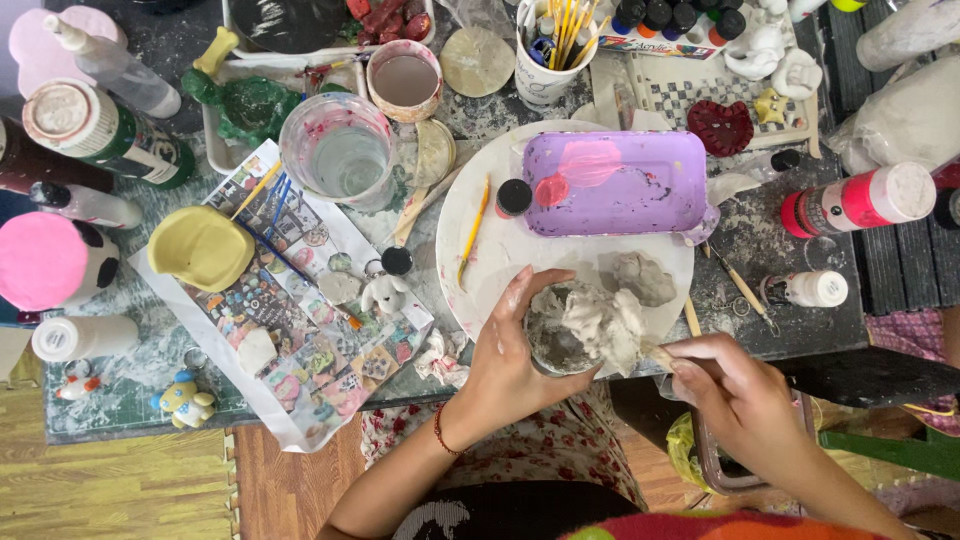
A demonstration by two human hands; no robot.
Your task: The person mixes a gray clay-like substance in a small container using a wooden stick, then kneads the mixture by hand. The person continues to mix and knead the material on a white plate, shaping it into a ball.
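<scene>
While the grey clay lump (590, 325) sits over the near rim of the round white board (480, 250), I see my left hand (505, 350) cupping it, fingers curled around its side. My right hand (735, 385) pinches a thin wooden stick (658, 351) against the lump. Behind lies a purple tray (640, 190).

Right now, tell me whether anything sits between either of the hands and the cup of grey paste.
Nothing does. The left hand is wrapped around the cup of grey paste itself, and the right hand holds a wooden stick whose tip is already in the paste. Both rest over the white round plate.
</scene>
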